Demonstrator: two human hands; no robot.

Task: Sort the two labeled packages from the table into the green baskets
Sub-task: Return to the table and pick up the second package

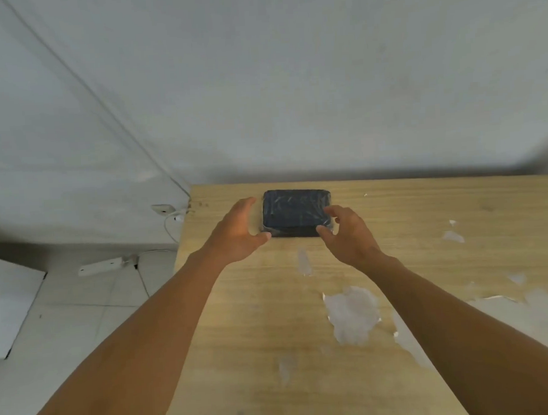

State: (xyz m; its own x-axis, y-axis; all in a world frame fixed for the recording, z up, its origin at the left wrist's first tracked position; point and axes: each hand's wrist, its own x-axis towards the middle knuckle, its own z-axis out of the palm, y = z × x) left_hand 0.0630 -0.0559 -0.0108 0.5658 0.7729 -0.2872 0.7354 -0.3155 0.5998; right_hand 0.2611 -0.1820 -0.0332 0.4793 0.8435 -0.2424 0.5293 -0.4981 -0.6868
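One dark wrapped package (pixel 297 213), flat on wooden table (pixel 426 231) near its far edge, between both hands. Left hand (pixel 239 233): spread, empty, just left of package. Right hand (pixel 347 232): fingers curled apart, empty, at its near right corner; contact unclear.

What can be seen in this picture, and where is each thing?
package: one, dark blue-black under shiny clear wrap, at the far edge of the table, between the two hands
table: one, light wood with white patches where the surface has peeled, filling the middle and right
wall: pale grey, behind the table
floor: pale tiles, left of the table
power strip: one, white, on the floor
wall socket: one, white, with a white cable, by the table's far left corner
left hand: open, beside the package's left edge
right hand: open, fingers curled at the package's right near corner
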